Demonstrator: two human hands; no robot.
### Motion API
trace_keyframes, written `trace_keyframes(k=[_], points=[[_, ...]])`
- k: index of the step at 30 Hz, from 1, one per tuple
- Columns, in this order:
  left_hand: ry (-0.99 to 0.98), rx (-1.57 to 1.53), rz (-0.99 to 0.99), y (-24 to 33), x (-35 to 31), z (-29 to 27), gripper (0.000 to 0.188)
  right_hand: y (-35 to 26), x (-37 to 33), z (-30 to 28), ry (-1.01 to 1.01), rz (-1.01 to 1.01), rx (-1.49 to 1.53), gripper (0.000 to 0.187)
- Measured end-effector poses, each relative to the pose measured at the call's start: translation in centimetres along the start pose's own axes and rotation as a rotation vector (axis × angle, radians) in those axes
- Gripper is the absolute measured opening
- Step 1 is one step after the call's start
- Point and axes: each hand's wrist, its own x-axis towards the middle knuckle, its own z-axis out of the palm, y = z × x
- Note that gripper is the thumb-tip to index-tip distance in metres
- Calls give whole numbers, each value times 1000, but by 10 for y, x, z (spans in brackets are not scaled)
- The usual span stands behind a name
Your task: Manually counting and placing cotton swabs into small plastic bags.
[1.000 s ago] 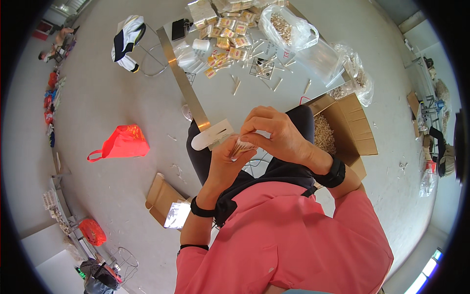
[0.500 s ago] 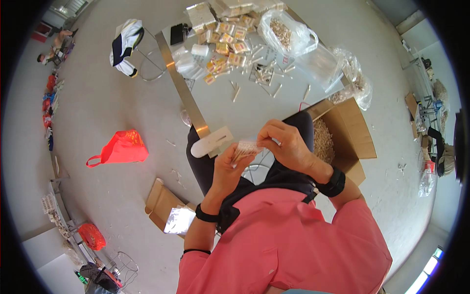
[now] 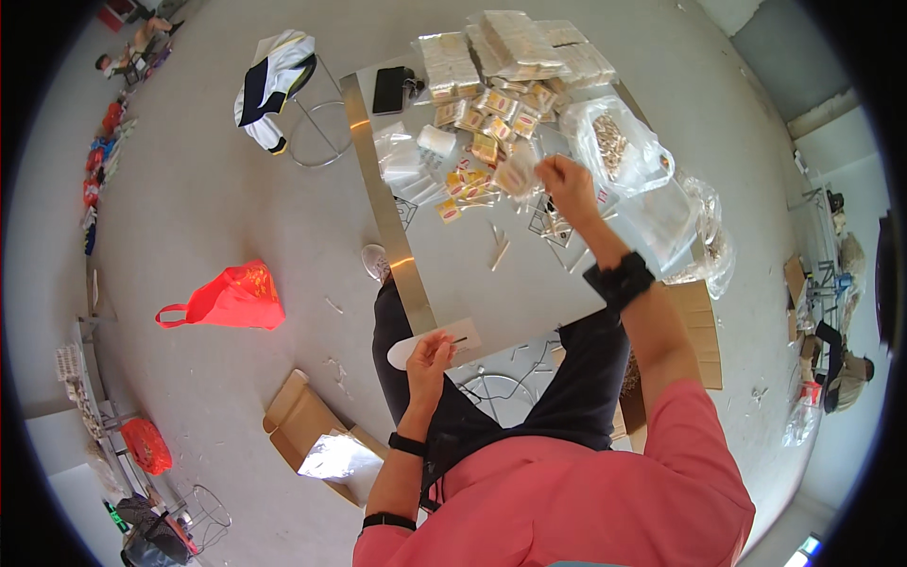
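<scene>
My right hand (image 3: 569, 184) reaches out over the table, its fingers closed on the edge of a small clear packet (image 3: 517, 176) with pale contents. The packet is beside a pile of small labelled packets (image 3: 498, 126). Close to the table's near left corner, my left hand (image 3: 428, 359) has its fingers curled together over a white slotted board (image 3: 465, 335) with a rounded end. Whatever the left fingers pinch, if anything, is hidden. A few loose pale sticks (image 3: 500, 248) lie on the table (image 3: 453, 283) between the hands.
Bundled clear packs (image 3: 515, 45) are stacked at the far side. An open plastic bag of short pieces (image 3: 609, 142) stands to the right. A black phone (image 3: 388, 91) and clear sleeves (image 3: 402, 156) lie at left. A cardboard box (image 3: 694, 331) stands by my right leg.
My right hand has moved from my lap out over the table with the packet, which both hands held before. My left hand has come down onto the white board.
</scene>
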Motion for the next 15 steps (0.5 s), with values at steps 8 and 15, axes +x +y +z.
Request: trace_keyframes(k=[8,15], points=[[112,24,-54,-10,22,-22,22,36,89,99,38,-218,-490,14],[41,6,-42,-8,30,-4,21,30,45,208,-155,-812,-474,9]])
